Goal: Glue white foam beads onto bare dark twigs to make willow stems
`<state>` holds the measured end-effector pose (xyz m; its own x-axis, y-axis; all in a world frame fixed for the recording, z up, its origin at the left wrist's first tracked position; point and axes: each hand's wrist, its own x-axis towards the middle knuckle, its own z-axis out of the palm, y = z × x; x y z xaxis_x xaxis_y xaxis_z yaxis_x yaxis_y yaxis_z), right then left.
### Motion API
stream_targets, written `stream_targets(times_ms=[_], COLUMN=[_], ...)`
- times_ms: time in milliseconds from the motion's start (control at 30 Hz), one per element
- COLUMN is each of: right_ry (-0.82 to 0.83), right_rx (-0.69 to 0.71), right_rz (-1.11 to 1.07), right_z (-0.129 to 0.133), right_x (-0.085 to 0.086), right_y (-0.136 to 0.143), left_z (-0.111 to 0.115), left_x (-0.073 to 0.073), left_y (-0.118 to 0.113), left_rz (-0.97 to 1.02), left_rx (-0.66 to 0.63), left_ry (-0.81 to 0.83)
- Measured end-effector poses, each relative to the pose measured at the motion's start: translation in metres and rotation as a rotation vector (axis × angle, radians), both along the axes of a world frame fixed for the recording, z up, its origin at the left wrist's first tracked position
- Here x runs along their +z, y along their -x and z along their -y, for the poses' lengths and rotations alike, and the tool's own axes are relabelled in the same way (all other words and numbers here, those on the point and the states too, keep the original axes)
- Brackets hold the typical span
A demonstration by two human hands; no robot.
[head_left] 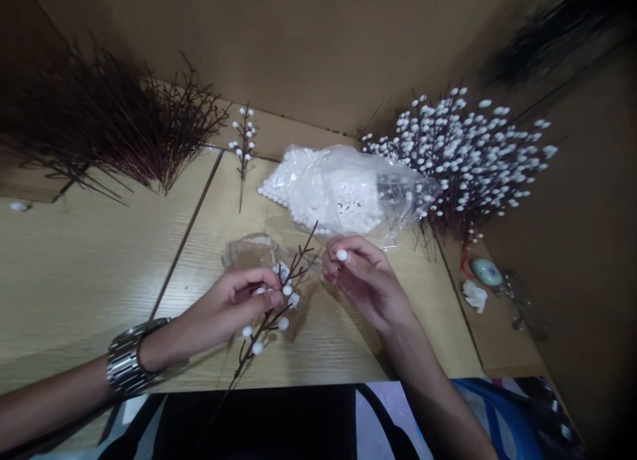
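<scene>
My left hand (243,304), with a metal watch (130,357) at its wrist, pinches a brown artificial twig (245,360) by its stem. Several white berries sit on the lower part of this twig, while its upper tips are bare. To the right, apart from the twig, my right hand (365,277) holds one white berry (342,255) between thumb and forefinger. Just beyond my hands lies a clear plastic bag (343,181) of white berries. Under the twig is a crumpled brown-and-clear wrapper (253,251), partly hidden by my left hand.
Bare brown twigs (124,125) are heaped at the back left. One berried twig (243,141) lies at the back middle, and a large bunch of berried twigs (462,151) is at the right. A pale egg-shaped trinket (486,272) and crumpled white tissue (474,296) lie at the right edge.
</scene>
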<state>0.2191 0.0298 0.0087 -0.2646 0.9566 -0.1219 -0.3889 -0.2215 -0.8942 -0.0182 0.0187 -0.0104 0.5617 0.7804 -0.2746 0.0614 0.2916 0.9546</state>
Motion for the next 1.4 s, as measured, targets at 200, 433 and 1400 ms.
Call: stream_targets(times_ms=[200,433,1400], right_ry=[-0.271,-0.671,-0.757], right_rx=[0.023,0.269,0.277], right_rz=[0.375,0.77,0.833], right_z=[0.006,0.012,0.01], right_x=[-0.005,-0.023,-0.03], right_y=[-0.001,0.002,-0.001], left_z=[-0.001,-0.001,-0.001], left_x=[0.002,-0.002,-0.001], left_y=[-0.002,0.002,0.002], left_rz=[0.009,0.068,0.053], left_rx=[0.024,0.075,0.059], left_ry=[-0.042,0.027,0.007])
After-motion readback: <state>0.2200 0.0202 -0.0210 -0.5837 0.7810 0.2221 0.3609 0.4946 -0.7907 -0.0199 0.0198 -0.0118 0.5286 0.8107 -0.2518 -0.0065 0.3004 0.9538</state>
